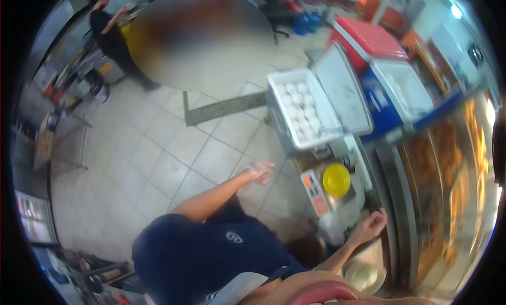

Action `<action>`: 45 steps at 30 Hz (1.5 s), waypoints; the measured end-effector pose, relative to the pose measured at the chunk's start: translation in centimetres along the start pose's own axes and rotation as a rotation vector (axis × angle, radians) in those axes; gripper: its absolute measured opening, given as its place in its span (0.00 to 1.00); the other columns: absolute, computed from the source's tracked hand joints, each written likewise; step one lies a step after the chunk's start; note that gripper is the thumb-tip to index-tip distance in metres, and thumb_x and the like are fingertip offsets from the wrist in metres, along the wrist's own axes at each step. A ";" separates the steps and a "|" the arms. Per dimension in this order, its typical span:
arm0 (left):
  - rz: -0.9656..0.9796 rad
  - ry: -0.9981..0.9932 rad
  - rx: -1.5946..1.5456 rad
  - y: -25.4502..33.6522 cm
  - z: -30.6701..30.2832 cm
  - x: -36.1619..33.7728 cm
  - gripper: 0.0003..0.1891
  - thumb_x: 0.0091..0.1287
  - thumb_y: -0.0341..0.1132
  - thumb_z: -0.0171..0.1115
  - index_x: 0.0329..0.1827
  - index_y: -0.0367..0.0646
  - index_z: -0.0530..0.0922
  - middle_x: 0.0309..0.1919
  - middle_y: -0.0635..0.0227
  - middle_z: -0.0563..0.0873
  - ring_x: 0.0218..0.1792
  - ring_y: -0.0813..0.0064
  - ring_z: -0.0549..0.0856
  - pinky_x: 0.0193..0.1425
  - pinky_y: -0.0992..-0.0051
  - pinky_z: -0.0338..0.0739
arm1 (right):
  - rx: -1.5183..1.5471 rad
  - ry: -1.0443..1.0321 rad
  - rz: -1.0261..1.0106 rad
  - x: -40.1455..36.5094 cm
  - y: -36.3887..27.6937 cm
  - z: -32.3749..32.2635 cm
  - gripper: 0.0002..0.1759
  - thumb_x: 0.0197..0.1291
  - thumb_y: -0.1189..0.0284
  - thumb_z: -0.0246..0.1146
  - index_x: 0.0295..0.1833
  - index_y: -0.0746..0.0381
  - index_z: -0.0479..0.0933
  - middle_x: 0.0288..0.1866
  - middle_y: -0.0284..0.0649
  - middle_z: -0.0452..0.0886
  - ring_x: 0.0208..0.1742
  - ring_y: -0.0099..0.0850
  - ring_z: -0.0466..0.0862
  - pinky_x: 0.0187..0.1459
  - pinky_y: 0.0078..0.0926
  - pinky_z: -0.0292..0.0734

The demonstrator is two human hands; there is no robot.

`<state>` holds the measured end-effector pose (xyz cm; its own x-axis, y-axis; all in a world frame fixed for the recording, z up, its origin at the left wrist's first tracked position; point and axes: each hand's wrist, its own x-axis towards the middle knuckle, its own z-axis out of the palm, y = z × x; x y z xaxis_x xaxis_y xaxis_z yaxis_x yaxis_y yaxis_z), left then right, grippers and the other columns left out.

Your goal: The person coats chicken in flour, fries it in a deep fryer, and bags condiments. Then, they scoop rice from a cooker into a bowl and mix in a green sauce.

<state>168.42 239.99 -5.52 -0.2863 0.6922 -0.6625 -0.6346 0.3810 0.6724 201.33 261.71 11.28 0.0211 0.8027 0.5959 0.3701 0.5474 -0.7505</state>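
Observation:
My left hand (260, 171) is stretched out over the tiled floor, just short of a grey box (278, 127) filled with white round balls (301, 109). The hand looks pale and blurred, its fingers loosely apart, and I see nothing in it. Lower right, my right hand (372, 225) hovers beside a white machine (341, 213) topped with a yellow disc (336, 179); its fingers are slightly curled and hold nothing. A white bowl (365, 276) sits just below that hand. My navy shirt (211, 252) fills the bottom of the view.
The box's lid (345, 91) stands open. Behind it are a red-lidded cooler (371, 39) and a blue and white one (400, 89). A glass case of fried food (448, 173) runs along the right. A person in black (112, 39) stands far left near shelves (58, 136).

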 end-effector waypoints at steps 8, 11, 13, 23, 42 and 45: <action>0.234 0.408 -0.179 2.5 -28.3 -6.4 0.21 0.65 0.46 0.56 0.58 0.47 0.71 0.50 0.63 0.81 0.43 0.68 0.82 0.46 0.68 0.78 | 0.315 -1.000 0.045 -15.0 -8.8 34.5 0.12 0.59 0.77 0.60 0.50 0.64 0.76 0.32 0.39 0.81 0.33 0.29 0.79 0.36 0.25 0.73; 0.308 0.586 -0.223 8.0 -33.1 -9.2 0.20 0.63 0.45 0.59 0.55 0.47 0.72 0.49 0.63 0.82 0.42 0.68 0.83 0.45 0.69 0.78 | 0.230 -1.333 -0.264 -19.5 -8.0 42.2 0.13 0.56 0.77 0.62 0.48 0.64 0.76 0.33 0.40 0.80 0.33 0.31 0.80 0.37 0.28 0.75; 0.318 0.637 -0.291 11.1 -34.7 -10.0 0.19 0.61 0.45 0.61 0.52 0.46 0.73 0.47 0.64 0.83 0.40 0.68 0.84 0.43 0.70 0.79 | 0.074 -1.567 -0.217 -21.6 -7.1 45.8 0.13 0.55 0.74 0.62 0.47 0.63 0.78 0.36 0.43 0.81 0.34 0.34 0.81 0.39 0.30 0.76; 0.572 0.810 0.879 15.3 -50.1 7.9 0.09 0.61 0.37 0.56 0.35 0.40 0.80 0.43 0.58 0.84 0.39 0.64 0.84 0.45 0.66 0.78 | 0.056 -1.830 0.148 -15.0 -9.4 63.4 0.12 0.58 0.72 0.59 0.47 0.63 0.78 0.34 0.41 0.82 0.34 0.28 0.82 0.37 0.25 0.76; -0.626 0.854 -0.170 18.0 -71.1 20.0 0.17 0.64 0.36 0.54 0.54 0.39 0.71 0.38 0.56 0.80 0.32 0.60 0.81 0.28 0.61 0.78 | -0.062 -1.579 -0.217 1.6 -7.7 109.4 0.12 0.57 0.69 0.58 0.44 0.63 0.78 0.39 0.47 0.82 0.36 0.42 0.83 0.39 0.34 0.77; -0.494 0.774 0.723 33.6 -81.6 32.2 0.13 0.62 0.36 0.55 0.48 0.41 0.76 0.34 0.57 0.81 0.32 0.61 0.81 0.33 0.63 0.77 | -0.549 -1.803 -0.090 4.2 -6.5 108.4 0.16 0.56 0.62 0.57 0.43 0.62 0.79 0.42 0.51 0.81 0.42 0.46 0.82 0.46 0.38 0.76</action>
<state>79.28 225.10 -31.18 -0.6420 -0.0919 -0.7612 -0.3140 0.9372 0.1516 98.30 287.15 -12.31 -0.7467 0.2331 -0.6230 0.5377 0.7628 -0.3591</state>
